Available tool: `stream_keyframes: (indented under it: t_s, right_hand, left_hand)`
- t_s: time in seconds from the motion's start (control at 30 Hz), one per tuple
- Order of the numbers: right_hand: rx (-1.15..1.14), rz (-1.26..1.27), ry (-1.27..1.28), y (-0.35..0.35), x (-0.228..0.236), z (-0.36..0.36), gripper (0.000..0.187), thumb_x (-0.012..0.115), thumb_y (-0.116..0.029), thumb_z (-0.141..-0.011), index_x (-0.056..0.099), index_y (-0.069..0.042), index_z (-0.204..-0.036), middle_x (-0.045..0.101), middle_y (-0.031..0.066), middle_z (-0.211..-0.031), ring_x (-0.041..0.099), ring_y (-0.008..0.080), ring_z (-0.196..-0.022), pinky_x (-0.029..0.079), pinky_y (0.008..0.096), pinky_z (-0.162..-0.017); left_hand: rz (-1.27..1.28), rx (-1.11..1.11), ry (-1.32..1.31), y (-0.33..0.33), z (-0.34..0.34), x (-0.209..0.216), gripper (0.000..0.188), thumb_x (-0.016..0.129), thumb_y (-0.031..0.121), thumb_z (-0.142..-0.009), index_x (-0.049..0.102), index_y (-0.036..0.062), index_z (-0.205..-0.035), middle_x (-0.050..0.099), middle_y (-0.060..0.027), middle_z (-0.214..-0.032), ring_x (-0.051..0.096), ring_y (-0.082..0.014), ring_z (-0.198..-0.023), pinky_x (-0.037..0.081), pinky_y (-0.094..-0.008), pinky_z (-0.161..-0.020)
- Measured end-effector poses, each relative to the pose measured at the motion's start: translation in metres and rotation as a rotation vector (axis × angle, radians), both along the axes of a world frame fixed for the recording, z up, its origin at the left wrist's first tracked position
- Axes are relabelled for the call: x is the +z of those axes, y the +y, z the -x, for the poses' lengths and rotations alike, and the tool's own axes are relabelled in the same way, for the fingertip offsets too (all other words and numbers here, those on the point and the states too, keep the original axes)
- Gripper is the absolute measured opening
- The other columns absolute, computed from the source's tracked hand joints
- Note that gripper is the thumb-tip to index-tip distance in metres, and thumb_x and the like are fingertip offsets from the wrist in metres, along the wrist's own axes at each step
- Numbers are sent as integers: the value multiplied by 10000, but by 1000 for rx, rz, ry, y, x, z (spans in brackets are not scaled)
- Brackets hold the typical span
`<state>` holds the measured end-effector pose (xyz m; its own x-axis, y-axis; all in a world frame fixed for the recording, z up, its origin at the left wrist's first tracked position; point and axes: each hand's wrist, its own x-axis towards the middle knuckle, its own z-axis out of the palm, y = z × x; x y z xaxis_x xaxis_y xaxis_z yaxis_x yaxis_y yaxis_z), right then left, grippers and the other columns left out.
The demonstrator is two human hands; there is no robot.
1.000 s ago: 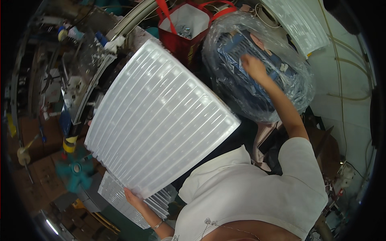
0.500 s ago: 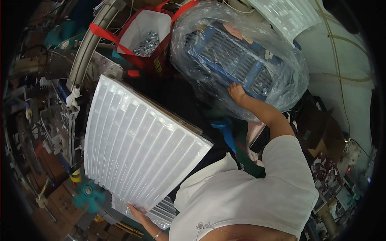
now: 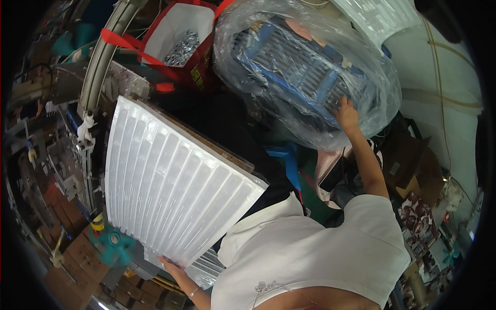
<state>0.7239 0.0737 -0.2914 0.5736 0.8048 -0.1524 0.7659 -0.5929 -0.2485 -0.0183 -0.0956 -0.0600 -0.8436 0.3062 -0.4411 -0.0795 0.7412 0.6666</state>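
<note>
Two bare hands are in view, the person's own. The left hand [image 3: 173, 268] is at the lower edge of one large white ribbed plastic tray [image 3: 170, 181], with its fingers touching the edge; part of the hand is hidden there, so I cannot tell whether it is clenched on the tray or only props it. The tray lies slanted at the person's front left, its many ridges running lengthwise, with one brown strip [image 3: 206, 146] along its upper right side.

The right hand [image 3: 347, 112] has its fingers bent at the near edge of one blue slatted crate [image 3: 289, 62]; I cannot tell whether anything is pinched between them. The crate sits ahead on the right, inside one clear plastic bag [image 3: 380, 88] whose loose film bulges all round it.

Two more pale ribbed pieces show: one silvery ribbed tray [image 3: 208, 271] partly under the large one, near the left hand, and one ribbed sheet [image 3: 385, 18] beyond the crate. Left of the crate stands one red tote bag [image 3: 199, 67] with a white lining, holding small metal parts [image 3: 185, 49] too many to count. One teal fan [image 3: 114, 248] is at the lower left, and one brown cardboard box [image 3: 408, 157] is to the right.
</note>
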Motion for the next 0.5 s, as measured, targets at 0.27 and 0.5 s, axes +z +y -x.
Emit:
stream_keyframes:
  t_s: [0.27, 0.5]
  right_hand:
    - [120, 198, 130, -14, -26, -30, 293, 683, -206, -699, 522, -85, -911, 595, 178, -922, 601, 403, -807, 480, 471, -692]
    - [-281, -89, 1166, 55, 51, 50, 282, 637, -224, -760, 578, -75, -992, 602, 65, -905, 580, 225, -773, 471, 342, -641]
  left_hand:
    - [12, 136, 273, -26, -8, 9, 644, 411, 578, -882, 492, 43, -1232, 556, -82, -1175, 547, -210, -1005, 420, -337, -813]
    - [-6, 354, 526, -81, -31, 20, 450, 466, 473, -898, 557, 61, -1055, 596, -51, -994, 578, -210, -883, 437, -344, -722]
